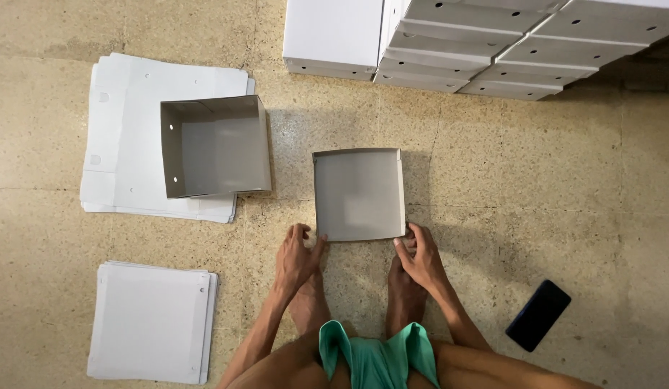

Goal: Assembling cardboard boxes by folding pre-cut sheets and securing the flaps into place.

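Note:
A shallow grey cardboard tray (358, 193) with low folded walls lies on the speckled floor just in front of my bare feet. My left hand (297, 257) touches its near left corner with thumb and fingertips. At the near right corner my right hand (419, 257) pinches the wall. Both hands sit at the tray's near edge, fingers curled on the cardboard.
A deeper folded grey box (215, 145) rests on a stack of flat white sheets (122, 137) at the left. Another pile of flat square sheets (151, 322) lies near left. Finished white boxes (478, 43) are stacked at the back. A black phone (538, 315) lies at the right.

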